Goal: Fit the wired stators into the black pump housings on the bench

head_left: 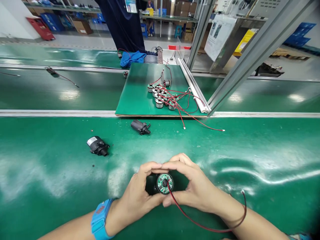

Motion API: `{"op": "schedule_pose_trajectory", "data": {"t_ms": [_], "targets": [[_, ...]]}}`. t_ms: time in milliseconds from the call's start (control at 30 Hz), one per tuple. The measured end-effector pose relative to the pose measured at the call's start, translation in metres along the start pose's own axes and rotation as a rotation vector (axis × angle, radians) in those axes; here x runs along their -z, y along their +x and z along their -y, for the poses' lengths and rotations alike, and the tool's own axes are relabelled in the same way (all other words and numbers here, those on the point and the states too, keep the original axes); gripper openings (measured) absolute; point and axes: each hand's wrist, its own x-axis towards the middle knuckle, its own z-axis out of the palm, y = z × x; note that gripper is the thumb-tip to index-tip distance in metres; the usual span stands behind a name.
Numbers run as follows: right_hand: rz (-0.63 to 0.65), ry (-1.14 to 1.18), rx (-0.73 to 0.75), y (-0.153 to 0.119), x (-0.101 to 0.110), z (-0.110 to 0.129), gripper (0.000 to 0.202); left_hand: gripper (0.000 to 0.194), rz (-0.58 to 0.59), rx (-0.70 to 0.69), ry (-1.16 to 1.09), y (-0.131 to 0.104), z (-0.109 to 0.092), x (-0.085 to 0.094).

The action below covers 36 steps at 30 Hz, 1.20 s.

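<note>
Near the front of the bench, a small round motor (165, 188) shows its green circuit board facing up inside a dark rim. My left hand (135, 188) curls round it from the left, with thumb and fingers at its near and far sides. From the other side my right hand (197, 183) closes on it too, fingertips meeting those of the left. A red and black cable (197, 222) runs from the board across my right forearm. Two black pumps lie further up: one with a white label (97, 145) at left, another (140, 127) nearer the middle.
Beyond the pumps, a raised green board (137, 96) carries a cluster of round motors (160, 95) with red wires hanging over its front edge. A metal post (250, 56) slants up at right. Across the bench stands a person in dark clothes (125, 30), near a blue cloth (132, 59).
</note>
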Motion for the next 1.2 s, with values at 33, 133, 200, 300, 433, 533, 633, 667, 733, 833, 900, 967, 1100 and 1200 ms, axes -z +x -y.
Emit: {"op": "schedule_pose_trajectory", "data": {"t_ms": [33,133,200,300,433,533,633,667,733,833,900,967,1100,1200], "targets": [[0.01,0.011,0.009,0.0,0.001,0.001,0.071,0.065,-0.01,-0.022,0.019,0.001,0.0,0.0],[0.001,0.058,0.0,-0.002,0.006,0.002,0.046,0.057,-0.019,-0.119,0.052,0.004,-0.001,0.003],[-0.054,0.064,-0.013,-0.002,0.008,0.002,0.041,0.048,0.026,-0.198,0.084,0.007,-0.003,0.006],[-0.069,-0.026,0.053,-0.002,0.009,0.001,0.044,0.029,0.16,-0.243,0.242,0.011,-0.008,0.013],[-0.019,-0.296,0.199,-0.002,0.007,0.0,0.048,0.018,0.219,-0.299,0.372,0.014,-0.013,0.018],[-0.019,-0.417,0.225,-0.003,0.004,-0.001,0.046,0.019,0.202,-0.322,0.4,0.017,-0.014,0.019],[-0.038,-0.463,0.255,-0.003,0.002,-0.001,0.043,0.018,0.213,-0.331,0.422,0.017,-0.014,0.018],[-0.049,-0.471,0.275,-0.003,0.002,0.0,0.042,0.018,0.218,-0.347,0.432,0.017,-0.014,0.018],[-0.072,-0.49,0.325,-0.003,0.001,0.0,0.041,0.018,0.208,-0.403,0.443,0.016,-0.013,0.017],[-0.088,-0.533,0.395,-0.002,-0.001,0.0,0.042,0.013,0.195,-0.453,0.467,0.015,-0.014,0.016],[-0.085,-0.561,0.405,-0.001,-0.003,-0.001,0.042,0.01,0.218,-0.414,0.482,0.014,-0.015,0.016],[-0.091,-0.583,0.391,0.0,-0.005,0.001,0.039,0.011,0.235,-0.355,0.468,0.014,-0.017,0.016],[-0.113,-0.598,0.41,-0.001,-0.008,0.008,0.035,0.014,0.171,-0.429,0.467,0.008,-0.017,0.017],[-0.118,-0.606,0.436,-0.002,-0.009,0.009,0.037,0.017,0.129,-0.463,0.484,0.007,-0.014,0.017]]}}
